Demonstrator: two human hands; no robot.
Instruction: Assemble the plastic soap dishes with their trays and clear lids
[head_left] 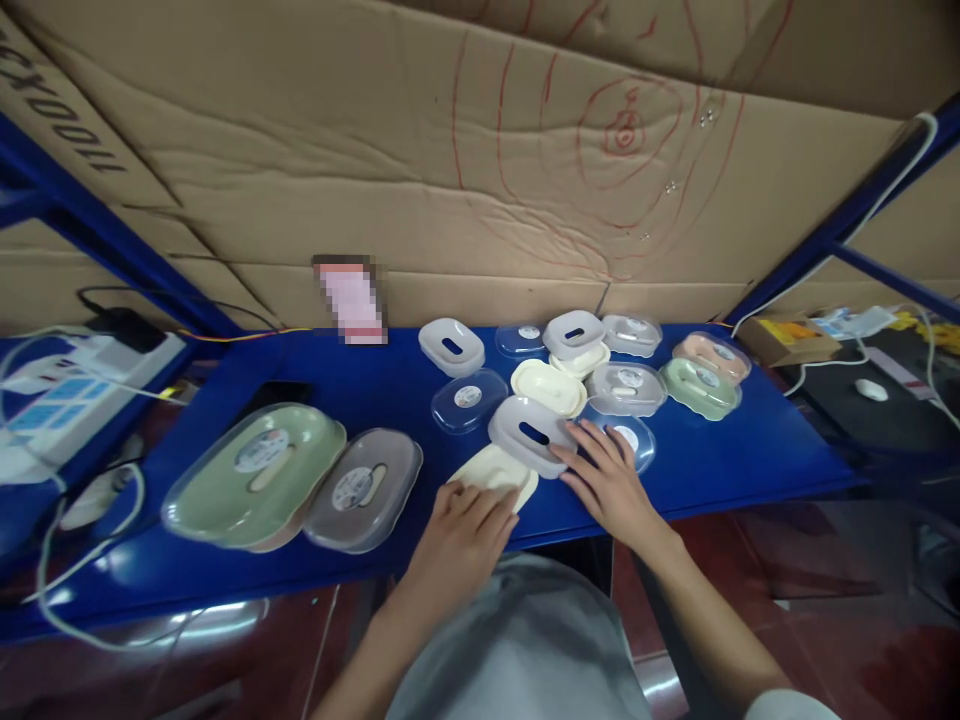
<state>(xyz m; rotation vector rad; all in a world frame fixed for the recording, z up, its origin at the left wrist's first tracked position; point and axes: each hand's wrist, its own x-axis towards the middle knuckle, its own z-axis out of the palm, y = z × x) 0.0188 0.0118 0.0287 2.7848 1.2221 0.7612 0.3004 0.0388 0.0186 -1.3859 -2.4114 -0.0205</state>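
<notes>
My left hand has its fingers bent over the near edge of a cream oval tray, partly covering it. My right hand has spread fingers, with its fingertips against the right rim of a grey oval dish with a slot. That dish overlaps the cream tray. Partly behind my right hand lies a clear lid with a round label. Beyond the grey dish is another cream tray. A second clear lid lies to its left, and another slotted grey dish sits farther back.
On the blue table, a large green lidded box and a grey lidded box stand left. More lidded boxes, one green, one pink, stand right. Behind are cardboard and a phone-like object. A power strip trails cables.
</notes>
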